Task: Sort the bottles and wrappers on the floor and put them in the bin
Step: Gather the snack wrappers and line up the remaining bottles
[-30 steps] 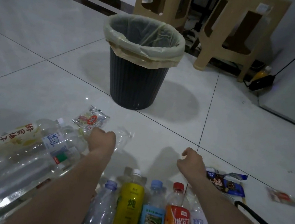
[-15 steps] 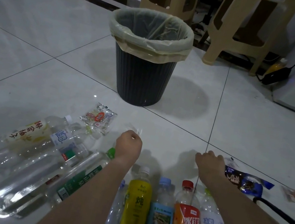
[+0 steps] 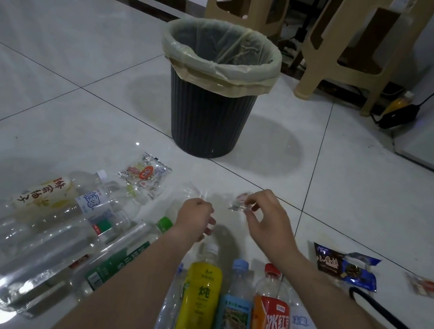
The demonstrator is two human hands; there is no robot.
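Above the row of bottles, the left hand is curled, its hold unclear. The right hand pinches a small clear wrapper, likely weightless, crinkly and slippery, best nipped at its edge, short of the bin.

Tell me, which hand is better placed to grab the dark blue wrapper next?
Probably the right hand: the dark blue wrapper lies on its side, farther from the left hand. Neither is free, though: right pinches a small wrapper, left grips a clear wrapper.
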